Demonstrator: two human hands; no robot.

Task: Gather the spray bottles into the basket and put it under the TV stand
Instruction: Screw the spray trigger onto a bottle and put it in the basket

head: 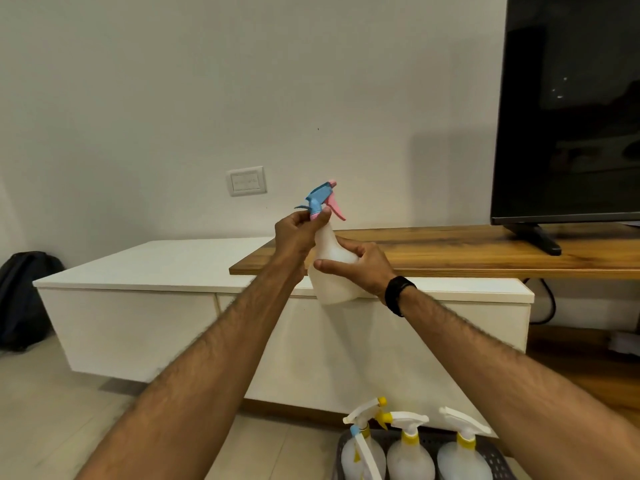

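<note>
I hold a translucent white spray bottle (335, 268) with a blue and pink trigger head up in front of the TV stand. My left hand (298, 237) grips its neck just under the head. My right hand (360, 268) wraps around the bottle's body. On the floor at the bottom of the view sits a dark grey perforated basket (498, 457). Three white spray bottles (410, 455) with yellow collars stand inside it.
A white low cabinet (138, 317) with a wooden top board (450, 251) stands against the wall, with a gap above the floor beneath it. A black TV (571, 109) stands on the board at right. A dark backpack (20, 299) leans at the far left.
</note>
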